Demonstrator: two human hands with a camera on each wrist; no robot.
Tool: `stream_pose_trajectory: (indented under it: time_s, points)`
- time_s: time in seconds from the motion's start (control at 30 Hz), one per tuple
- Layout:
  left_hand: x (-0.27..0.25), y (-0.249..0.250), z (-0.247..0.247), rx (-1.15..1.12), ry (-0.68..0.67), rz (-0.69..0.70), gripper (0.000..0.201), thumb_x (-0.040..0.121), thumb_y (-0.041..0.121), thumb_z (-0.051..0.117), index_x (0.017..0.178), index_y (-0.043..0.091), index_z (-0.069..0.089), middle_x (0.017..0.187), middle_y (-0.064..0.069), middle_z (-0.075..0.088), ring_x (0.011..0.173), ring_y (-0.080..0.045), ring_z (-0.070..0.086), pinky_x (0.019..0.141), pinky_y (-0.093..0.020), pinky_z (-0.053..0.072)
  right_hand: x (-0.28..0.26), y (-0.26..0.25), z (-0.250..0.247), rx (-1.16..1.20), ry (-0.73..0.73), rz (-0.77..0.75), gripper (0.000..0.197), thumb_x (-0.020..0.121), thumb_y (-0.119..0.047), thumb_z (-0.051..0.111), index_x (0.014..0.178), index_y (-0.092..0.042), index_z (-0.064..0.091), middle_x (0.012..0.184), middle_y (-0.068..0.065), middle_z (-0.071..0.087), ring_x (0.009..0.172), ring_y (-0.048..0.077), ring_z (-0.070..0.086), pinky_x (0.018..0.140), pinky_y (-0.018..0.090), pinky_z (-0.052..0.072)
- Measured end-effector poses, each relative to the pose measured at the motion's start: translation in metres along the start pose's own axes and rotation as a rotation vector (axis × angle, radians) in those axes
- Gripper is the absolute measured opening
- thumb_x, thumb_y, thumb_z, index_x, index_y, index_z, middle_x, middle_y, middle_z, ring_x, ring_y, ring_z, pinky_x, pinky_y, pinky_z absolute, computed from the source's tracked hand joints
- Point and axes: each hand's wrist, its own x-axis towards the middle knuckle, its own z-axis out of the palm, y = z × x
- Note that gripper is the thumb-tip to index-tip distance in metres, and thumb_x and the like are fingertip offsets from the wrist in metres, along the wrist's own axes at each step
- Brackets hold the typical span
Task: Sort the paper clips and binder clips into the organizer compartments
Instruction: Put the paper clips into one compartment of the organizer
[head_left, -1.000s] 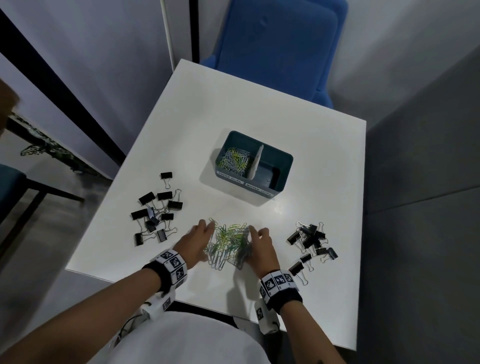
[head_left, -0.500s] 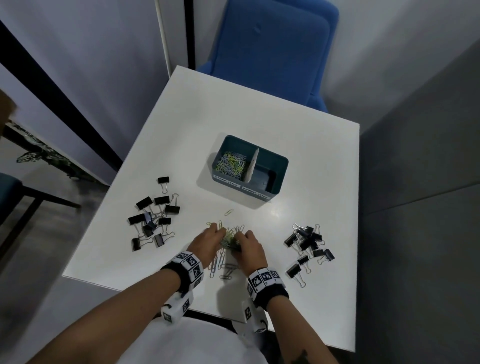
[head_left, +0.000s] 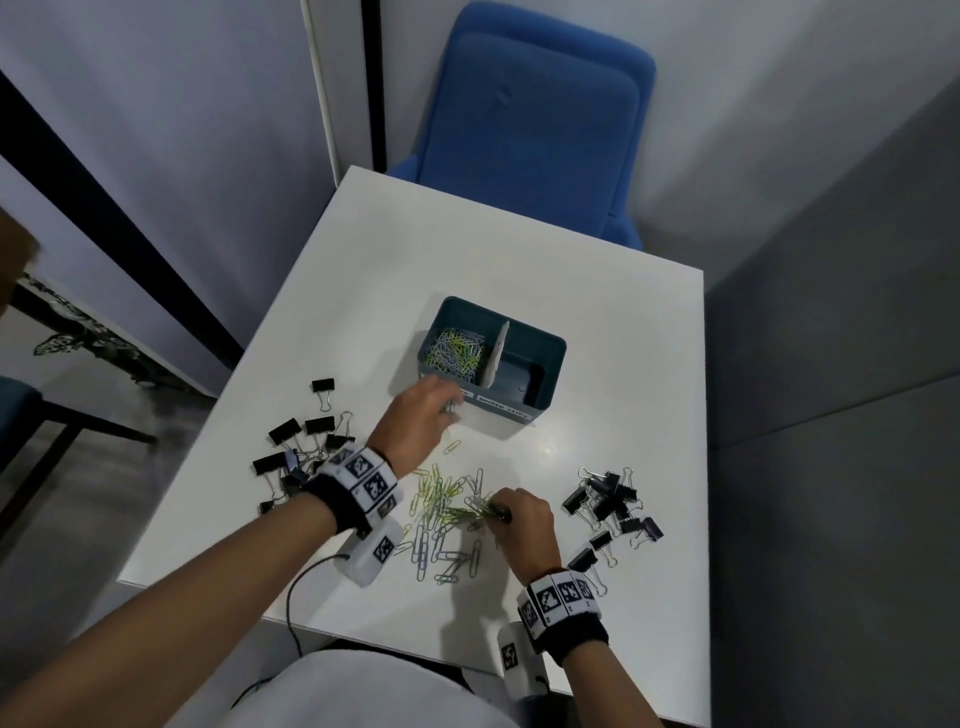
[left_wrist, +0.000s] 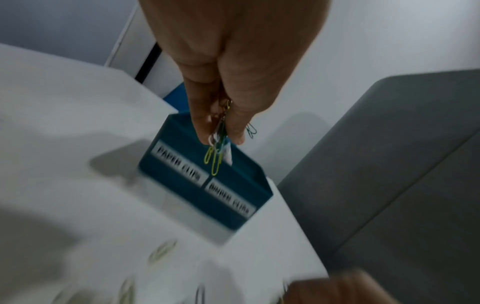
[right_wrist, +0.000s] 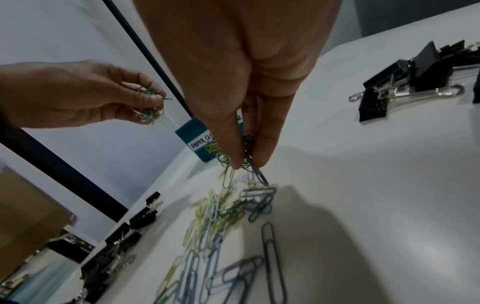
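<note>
Head: left hand (head_left: 415, 415) at centre, pinching paper clips beside the teal organizer (head_left: 540, 353); right hand (head_left: 522, 525) lower centre, pinching clips from the loose paper clips (head_left: 441, 519) on the counter (head_left: 519, 249). Binder clips (head_left: 608, 499) lie at right.
Left wrist: fingers (left_wrist: 202, 115) clamp a clip bunch (left_wrist: 217, 152) over the organizer's labels.
Right wrist: fingertips (right_wrist: 233, 152) pinch clips above the pile.

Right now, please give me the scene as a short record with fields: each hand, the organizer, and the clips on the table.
left hand: pinches a bunch of paper clips just in front of the organizer
right hand: pinches paper clips at the loose pile on the table
organizer: teal, two compartments with a divider
left compartment: labelled paper clips, holds coloured paper clips
right compartment: labelled binder clips, no clips seen inside
binder clips: two black groups on the table, one left, one right
</note>
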Motion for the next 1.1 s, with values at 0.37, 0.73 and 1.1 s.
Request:
stream_pose_trajectory:
  time_s: [0.37,0.73,1.1]
  points:
    - [0.075,0.009,-0.029,0.208,0.002,-0.088,0.047,0.085,0.017,0.069,0.128,0.020,0.052,0.117,-0.008,0.055,0.099,-0.027,0.057,0.077,-0.035,0.046,0.042,-0.058,-0.081,0.123,0.137,-0.088,0.009,0.076,-0.010,0.079,0.077,-0.016,0.071,0.073,-0.002,0.068,0.066,0.012,0.062,0.065,0.019,0.048]
    - [-0.017,-0.049,0.029,0.304,-0.191,-0.261,0.029,0.091,0.023,0.059,0.120,0.019,0.056,0.115,-0.005,0.063,0.097,-0.022,0.063,0.080,-0.034,0.052,0.139,-0.120,-0.118,0.038,0.159,-0.079,0.018,0.082,-0.015,0.074,0.099,-0.009,0.071,0.096,0.012,0.072,0.090,0.027,0.066,0.080,0.036,0.055]
    - [-0.042,-0.074,0.065,0.415,-0.605,-0.196,0.116,0.072,0.064,0.068,0.152,0.027,-0.007,0.160,0.000,-0.011,0.147,-0.024,-0.006,0.116,-0.048,0.017,0.045,-0.041,-0.031,-0.197,-0.138,-0.048,0.061,0.083,-0.029,0.071,0.137,-0.018,0.045,0.137,0.010,0.047,0.119,0.029,0.051,0.090,0.039,0.050]
